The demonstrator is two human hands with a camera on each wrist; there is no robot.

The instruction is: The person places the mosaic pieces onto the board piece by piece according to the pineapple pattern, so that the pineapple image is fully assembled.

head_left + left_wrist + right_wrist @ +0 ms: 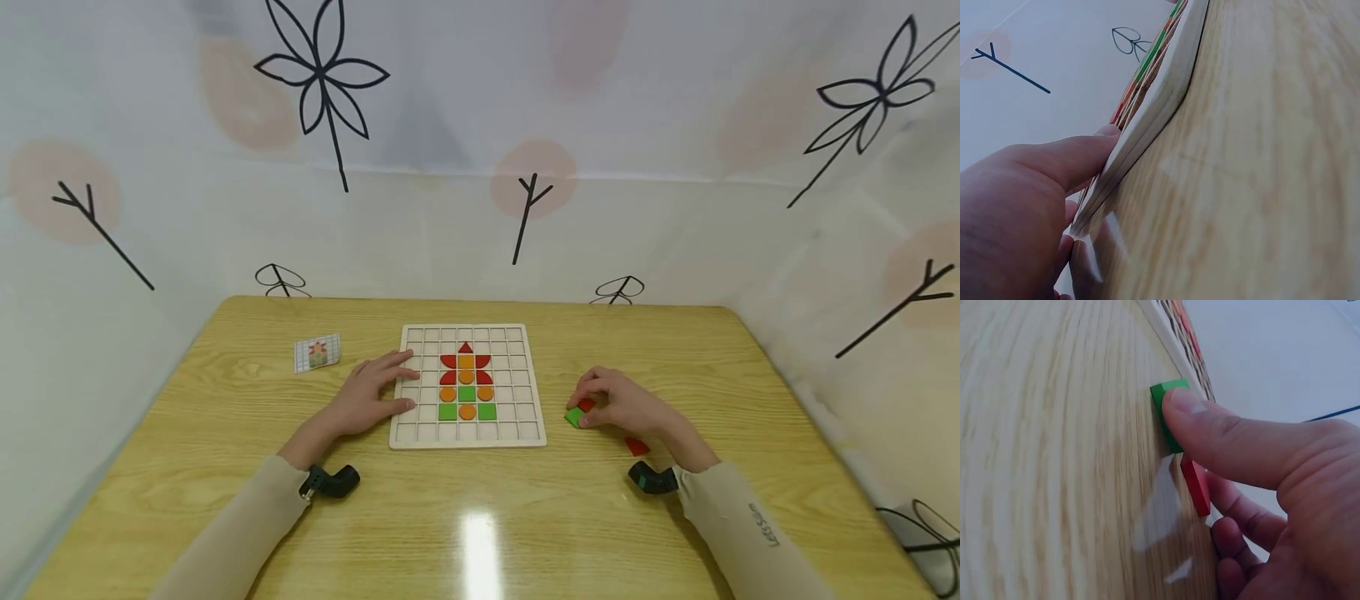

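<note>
A white gridded wooden board (517, 425) lies on the table with red, orange and green tiles arranged in its cells. My left hand (369, 395) rests at the board's left side, its fingers and thumb extended over the edge; in the left wrist view, the thumb touches the board's rim (1166, 100). To the right of the board, my right hand (618, 403) pinches a green square tile (574, 417) at the table surface, the thumb lying against its side in the right wrist view. Close by, a red tile (1195, 486) lies under the fingers, partly hidden in the head view.
Another red tile (637, 446) lies near the right wrist. At the back left stands or lies a small pattern card (317, 354) showing a coloured figure on a grid. A patterned white cloth (420, 233) surrounds the wooden table (555, 517) at the back and sides.
</note>
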